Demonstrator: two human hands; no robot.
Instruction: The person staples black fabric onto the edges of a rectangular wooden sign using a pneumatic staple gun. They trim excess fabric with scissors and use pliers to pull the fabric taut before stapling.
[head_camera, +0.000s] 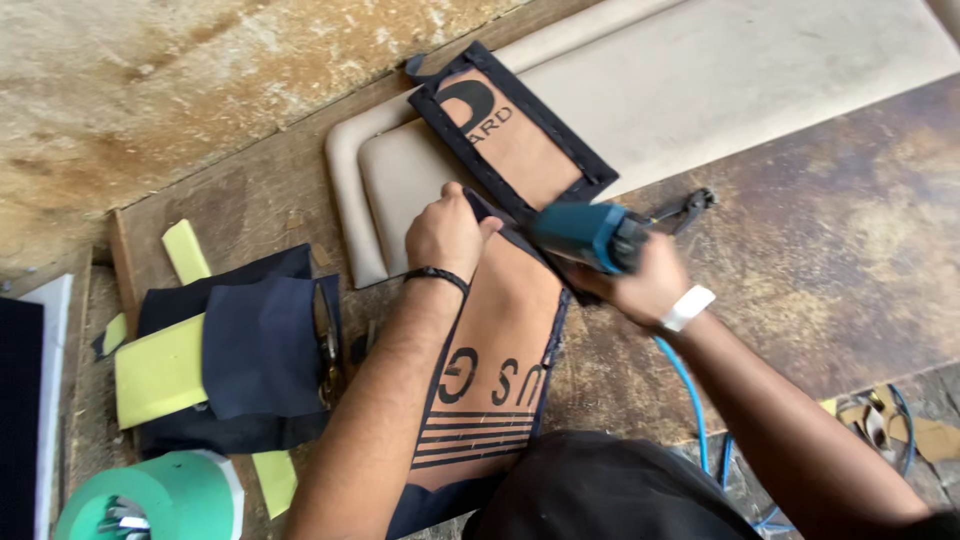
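we see the left hand (447, 232) pressing down on the long brown card panel edged in dark navy fabric (497, 350), fingers curled flat on its upper edge, gripping nothing. the right hand (640, 285) is wrapped tight around a teal air-powered stapler (585, 235) — its nose sits on the panel's navy border, just beside the left hand. the panel lies on the worn wooden desk (820, 240), partly over a beige padded board (700, 90). navy fabric pieces with yellow foam (230, 360) lie well to the left.

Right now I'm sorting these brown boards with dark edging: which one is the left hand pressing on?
The nearer board, under the left hand; the farther board lies untouched.
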